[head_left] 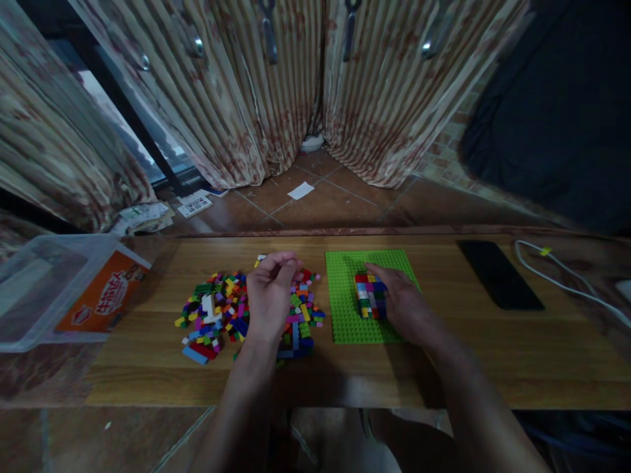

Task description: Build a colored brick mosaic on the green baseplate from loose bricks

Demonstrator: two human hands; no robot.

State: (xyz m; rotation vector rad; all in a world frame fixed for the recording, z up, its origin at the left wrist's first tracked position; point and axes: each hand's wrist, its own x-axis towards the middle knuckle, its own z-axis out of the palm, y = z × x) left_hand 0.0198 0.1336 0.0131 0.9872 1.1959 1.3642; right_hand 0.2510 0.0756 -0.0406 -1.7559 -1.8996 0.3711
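Our left hand (pixel 269 292) curled over the brick pile (pixel 221 312), fingertips pinched, contents hidden from us, our right hand (pixel 401 302) loosely open against the studded block (pixel 369 295) on the green baseplate (pixel 345 309), wooden counter (pixel 493 348), phone (pixel 499 274), cable (pixel 562 279) cut off right

Dim indoor shot; weak daylight from window (pixel 123 131) upper left, dark right side, strong wide-angle bending at edges, slightly soft.
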